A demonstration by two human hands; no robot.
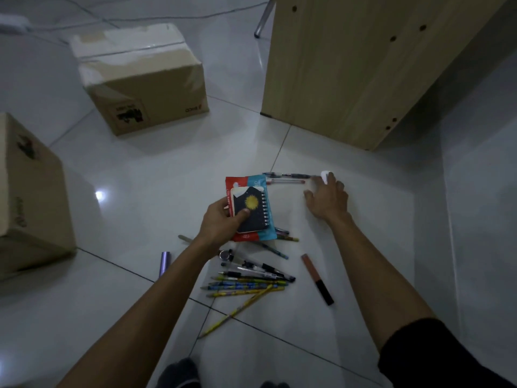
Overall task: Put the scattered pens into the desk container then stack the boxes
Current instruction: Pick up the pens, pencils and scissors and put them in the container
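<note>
The floor is of white shiny tiles. One cardboard box stands at 11 o'clock, a second box at 9 o'clock, and the wooden side of a desk at 1 o'clock. No desk container shows in this view.

The step in hand, as I judge it, is to gather the things from the floor, and the nearest are the two pens at 12 o'clock from the middle. The right hand reaches toward them from 5 o'clock. Its fingers are spread and almost straight, low over the tiles, and it holds nothing. A small white thing lies at its fingertips; I cannot tell if they touch it. To do this well, the hand should come over the near ends of the two pens and pinch both together, because they lie side by side and may roll on the smooth tile.

The left hand grips a small notebook, thumb on its cover, with a red and blue packet under it. This hand is full, so I think the right one must carry the pens.

The heap of pens lies at 6 o'clock, between the forearms, not yet collected.
</note>
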